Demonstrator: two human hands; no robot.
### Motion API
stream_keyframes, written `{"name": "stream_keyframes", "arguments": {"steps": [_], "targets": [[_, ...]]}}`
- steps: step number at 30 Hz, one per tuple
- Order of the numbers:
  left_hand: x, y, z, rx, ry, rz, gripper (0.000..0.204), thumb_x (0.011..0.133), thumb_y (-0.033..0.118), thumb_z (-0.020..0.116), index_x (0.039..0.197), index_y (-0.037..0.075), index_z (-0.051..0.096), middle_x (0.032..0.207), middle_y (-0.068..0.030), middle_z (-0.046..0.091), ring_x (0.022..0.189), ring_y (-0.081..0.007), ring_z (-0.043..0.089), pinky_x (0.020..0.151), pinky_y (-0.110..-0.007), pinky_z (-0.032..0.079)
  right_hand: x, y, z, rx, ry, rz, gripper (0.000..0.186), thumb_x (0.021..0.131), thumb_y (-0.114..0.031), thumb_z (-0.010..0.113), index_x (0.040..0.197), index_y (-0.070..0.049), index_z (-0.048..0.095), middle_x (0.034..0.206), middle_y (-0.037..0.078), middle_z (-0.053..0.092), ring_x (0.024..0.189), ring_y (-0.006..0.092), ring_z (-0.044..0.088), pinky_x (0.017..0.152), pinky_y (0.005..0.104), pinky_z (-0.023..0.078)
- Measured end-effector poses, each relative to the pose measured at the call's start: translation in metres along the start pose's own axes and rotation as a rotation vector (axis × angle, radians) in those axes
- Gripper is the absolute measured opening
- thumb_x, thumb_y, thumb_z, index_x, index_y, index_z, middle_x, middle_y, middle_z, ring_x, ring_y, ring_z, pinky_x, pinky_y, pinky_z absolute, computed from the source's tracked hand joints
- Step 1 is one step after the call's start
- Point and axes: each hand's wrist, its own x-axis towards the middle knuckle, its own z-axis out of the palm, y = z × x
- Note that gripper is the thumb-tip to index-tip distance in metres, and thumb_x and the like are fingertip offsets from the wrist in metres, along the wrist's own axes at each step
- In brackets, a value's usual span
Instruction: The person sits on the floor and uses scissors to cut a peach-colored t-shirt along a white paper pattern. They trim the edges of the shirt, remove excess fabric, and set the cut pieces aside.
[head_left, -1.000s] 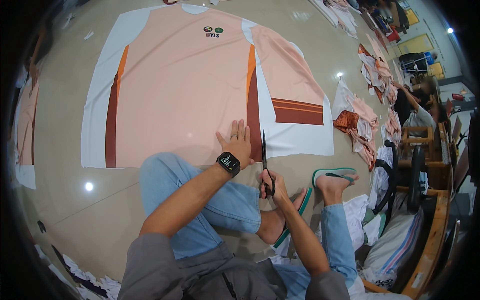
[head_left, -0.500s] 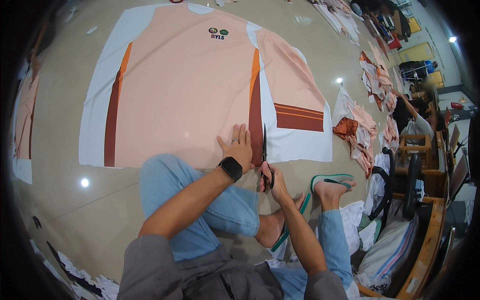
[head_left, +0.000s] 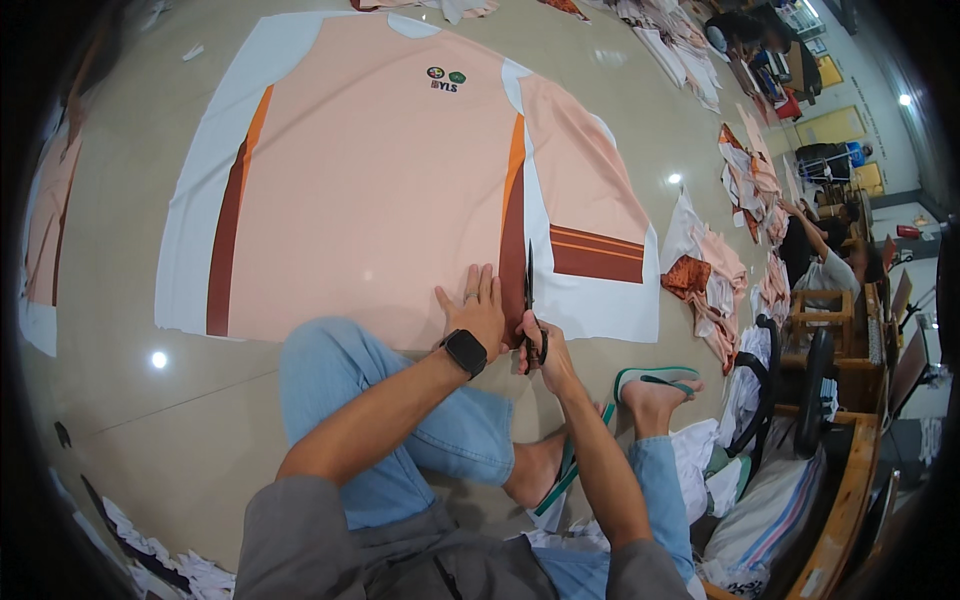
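A large pale pink printed fabric panel (head_left: 370, 180) with white margins, dark-red and orange side stripes, a striped sleeve piece (head_left: 597, 250) and small chest emblems lies spread on the floor. My left hand (head_left: 470, 315) rests on its lower right area, fingers outstretched and apart, wearing a ring and black watch. My right hand (head_left: 545, 350) grips black-handled scissors (head_left: 530, 275) just beside it at the panel's lower edge. Their long blades point away from me along the boundary between the dark-red stripe and white margin. Whether the blades are parted is hard to tell.
My bent jean-clad legs and sandaled feet are below the panel. Piles of cut fabric (head_left: 700, 280) lie rightward, near wooden furniture (head_left: 820, 320), a sack (head_left: 760, 520) and black chair parts. Co-workers (head_left: 820, 240) sit along the right side. More fabric (head_left: 60, 230) lies at far left.
The scissors and my right hand have moved forward, farther onto the fabric along the stripe's edge. My left hand stays spread on the panel. The whole view has shifted slightly.
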Motion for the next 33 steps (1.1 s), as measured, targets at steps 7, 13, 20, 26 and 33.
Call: {"name": "stream_keyframes", "arguments": {"steps": [7,13,20,26,33], "targets": [[0.0,-0.001,-0.001,-0.014,-0.016,-0.002,0.127,0.072,0.061,0.084,0.163,-0.001,0.019,0.174,-0.0163,0.007,0.161,-0.0352,0.003,0.107,-0.086,0.021,0.005,-0.005,0.002,-0.046,0.005,-0.031,0.071,0.092,-0.069,0.066,0.094,0.003,0.062,0.059,0.003,0.056,0.041,0.0138,0.054,0.04,0.0276,0.045],[-0.002,0.001,-0.005,-0.008,-0.021,0.001,0.124,0.074,0.059,0.084,0.162,-0.001,0.021,0.174,-0.0158,0.008,0.161,-0.0346,0.004,0.107,-0.086,0.022,0.025,-0.027,0.004,0.01,0.021,0.002,0.073,0.09,-0.07,0.067,0.095,0.002,0.062,0.059,0.003,0.055,0.041,0.0144,0.054,0.039,0.0281,0.045],[0.0,0.001,0.0,-0.016,0.002,-0.025,0.12,0.073,0.054,0.084,0.164,0.005,0.023,0.175,-0.0106,0.009,0.161,-0.0318,0.004,0.106,-0.086,0.022,0.043,-0.034,0.006,-0.236,0.038,-0.037,0.077,0.088,-0.074,0.067,0.094,0.003,0.061,0.06,0.003,0.056,0.044,0.0141,0.056,0.039,0.029,0.046],[-0.001,0.002,-0.004,0.029,-0.014,-0.016,0.124,0.073,0.062,0.082,0.163,0.001,0.022,0.174,-0.0144,0.009,0.161,-0.0344,0.005,0.106,-0.086,0.023,0.052,-0.048,0.007,-0.011,0.032,-0.026,0.073,0.089,-0.071,0.067,0.087,0.002,0.062,0.059,0.004,0.056,0.043,0.014,0.056,0.039,0.0288,0.046],[-0.002,0.005,-0.006,-0.004,-0.015,-0.028,0.115,0.076,0.053,0.083,0.163,0.004,0.026,0.175,-0.0101,0.01,0.161,-0.0318,0.006,0.106,-0.086,0.021,0.073,-0.053,0.003,-0.233,0.056,-0.056,0.072,0.088,-0.071,0.069,0.088,0.001,0.062,0.059,0.004,0.056,0.044,0.0147,0.056,0.04,0.0296,0.047]]}}
